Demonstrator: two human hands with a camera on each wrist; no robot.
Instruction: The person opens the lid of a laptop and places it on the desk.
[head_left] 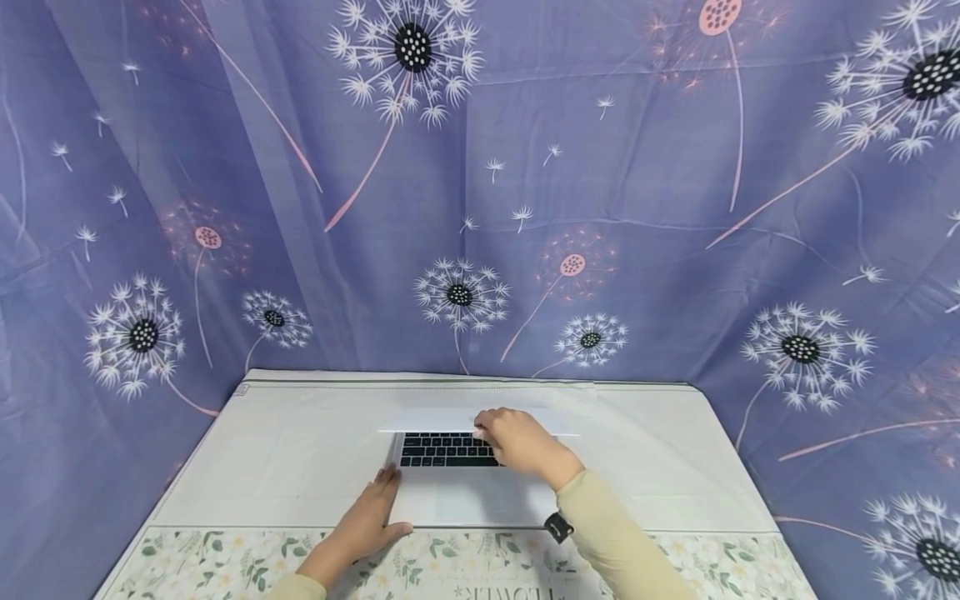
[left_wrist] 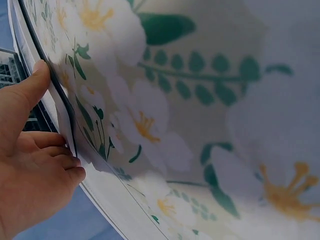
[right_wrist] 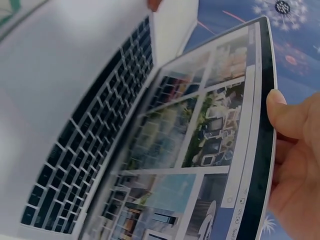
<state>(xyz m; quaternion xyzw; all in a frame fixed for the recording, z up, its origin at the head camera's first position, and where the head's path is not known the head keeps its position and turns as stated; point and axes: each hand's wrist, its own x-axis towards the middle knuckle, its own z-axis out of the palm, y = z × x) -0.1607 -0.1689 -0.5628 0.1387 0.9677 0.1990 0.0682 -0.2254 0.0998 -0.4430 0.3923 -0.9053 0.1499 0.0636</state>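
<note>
A silver laptop [head_left: 480, 498] lies on the table with its lid [head_left: 431, 419] tilted low over the black keyboard [head_left: 446, 451]. My right hand [head_left: 521, 442] pinches the lid's top edge. In the right wrist view the thumb of that hand [right_wrist: 300, 145] presses the black bezel, while the other fingers are behind the lid. The lit screen [right_wrist: 215, 130] shows a grid of pictures. My left hand [head_left: 365, 518] rests at the base's front left corner, fingers along its left side and thumb by the front edge. The left wrist view shows this hand [left_wrist: 32, 170] touching there.
White cloth covers the table [head_left: 300, 450], with a floral-printed strip [head_left: 450, 567] along its front. A purple curtain [head_left: 480, 192] printed with dandelions hangs behind and at both sides. A black watch-like band [head_left: 558, 527] is on the right wrist.
</note>
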